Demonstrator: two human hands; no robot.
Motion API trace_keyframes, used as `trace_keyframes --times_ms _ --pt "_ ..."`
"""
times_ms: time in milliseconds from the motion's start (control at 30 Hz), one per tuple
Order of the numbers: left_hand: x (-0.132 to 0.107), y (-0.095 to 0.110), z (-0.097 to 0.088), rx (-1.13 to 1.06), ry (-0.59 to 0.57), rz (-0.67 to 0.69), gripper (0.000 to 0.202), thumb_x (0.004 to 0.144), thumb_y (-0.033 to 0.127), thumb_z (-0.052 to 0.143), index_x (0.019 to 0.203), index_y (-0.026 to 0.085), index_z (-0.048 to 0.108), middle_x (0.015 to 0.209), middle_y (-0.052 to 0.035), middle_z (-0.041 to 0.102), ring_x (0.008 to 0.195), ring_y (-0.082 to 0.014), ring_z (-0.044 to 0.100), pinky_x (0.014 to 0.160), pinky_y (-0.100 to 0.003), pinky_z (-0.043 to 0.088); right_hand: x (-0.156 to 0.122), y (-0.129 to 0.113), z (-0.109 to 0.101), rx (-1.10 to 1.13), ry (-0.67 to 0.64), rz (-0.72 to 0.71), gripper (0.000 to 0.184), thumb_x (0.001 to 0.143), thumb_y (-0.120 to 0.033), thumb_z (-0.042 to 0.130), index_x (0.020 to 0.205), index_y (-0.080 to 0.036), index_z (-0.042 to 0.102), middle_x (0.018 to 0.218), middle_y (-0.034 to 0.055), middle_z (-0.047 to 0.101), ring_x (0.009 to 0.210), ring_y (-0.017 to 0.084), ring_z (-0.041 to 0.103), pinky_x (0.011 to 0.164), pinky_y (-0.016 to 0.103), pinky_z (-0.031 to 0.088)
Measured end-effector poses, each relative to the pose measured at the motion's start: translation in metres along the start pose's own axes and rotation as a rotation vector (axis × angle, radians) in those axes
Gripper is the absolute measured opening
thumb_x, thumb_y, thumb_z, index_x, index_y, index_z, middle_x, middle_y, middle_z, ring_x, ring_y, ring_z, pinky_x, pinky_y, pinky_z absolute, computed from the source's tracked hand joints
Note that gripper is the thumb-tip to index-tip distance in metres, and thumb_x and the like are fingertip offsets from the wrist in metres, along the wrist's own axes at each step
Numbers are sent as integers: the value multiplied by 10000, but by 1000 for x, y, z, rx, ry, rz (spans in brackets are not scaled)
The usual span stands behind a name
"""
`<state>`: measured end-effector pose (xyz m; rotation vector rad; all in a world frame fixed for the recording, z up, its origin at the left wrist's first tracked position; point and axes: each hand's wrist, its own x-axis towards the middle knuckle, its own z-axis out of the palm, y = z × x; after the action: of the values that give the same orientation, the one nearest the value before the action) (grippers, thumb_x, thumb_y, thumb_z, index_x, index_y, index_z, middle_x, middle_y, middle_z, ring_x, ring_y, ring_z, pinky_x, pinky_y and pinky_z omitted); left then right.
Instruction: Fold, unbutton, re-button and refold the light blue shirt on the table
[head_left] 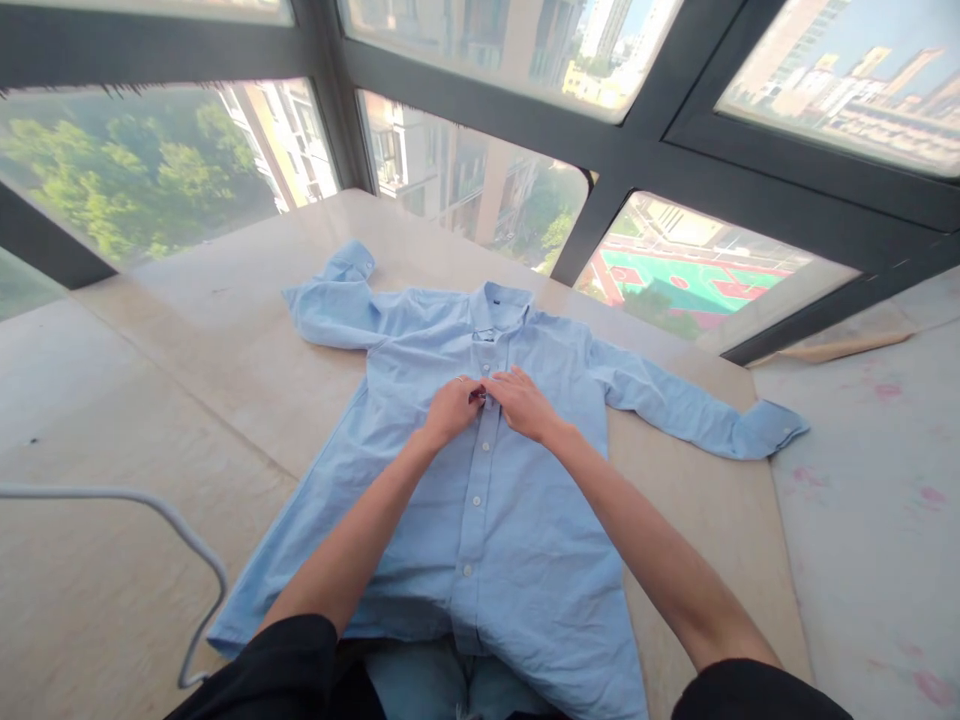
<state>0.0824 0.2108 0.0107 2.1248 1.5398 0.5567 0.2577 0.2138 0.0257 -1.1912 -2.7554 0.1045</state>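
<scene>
A light blue long-sleeved shirt [495, 500] lies flat, front up, on a beige surface [225, 400], collar pointing away from me and both sleeves spread out. My left hand [452, 408] and my right hand [523, 402] meet at the button placket on the chest, a little below the collar. Both hands have their fingers pinched on the placket edge around a button. Several white buttons run down the placket below my hands.
A grey-white cable [169, 525] curves over the surface at the left. Large windows [480, 190] with dark frames rise just behind the surface. A white ledge with pink marks [877, 500] lies to the right.
</scene>
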Motion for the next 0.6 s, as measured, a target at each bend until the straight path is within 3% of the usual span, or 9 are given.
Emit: trace_keyframes --times_ms 167,300,433,600 --pt "6 -11 0 -90 -36 35 161 833 184 587 867 177 744 870 -43 670 766 -170 623 719 -266 472 -3 14 -6 32 -57 -77 604 751 21 468 1320 -164 545 1099 103 679 1187 261 507 1160 511 186" --pt "10 -18 2 -126 -108 101 185 806 192 617 917 222 762 916 -25 672 751 -153 622 724 -256 470 -1 19 -6 173 -23 -99 682 668 41 459 1315 -171 506 1253 122 632 1302 243 459 1148 499 211" --pt "7 -22 4 -162 -86 119 183 828 200 613 944 223 754 937 -30 680 779 -157 627 742 -260 471 4 16 -4 188 7 -121 587 729 5 457 1283 -182 495 1235 125 639 1284 242 485 1150 516 182" --pt "1 -24 5 -211 -30 159 117 816 204 636 892 198 726 916 -28 681 823 -168 623 756 -268 468 4 13 -11 140 -70 -125 522 771 -40 503 1275 -179 508 1059 96 670 1138 265 549 1130 537 148"
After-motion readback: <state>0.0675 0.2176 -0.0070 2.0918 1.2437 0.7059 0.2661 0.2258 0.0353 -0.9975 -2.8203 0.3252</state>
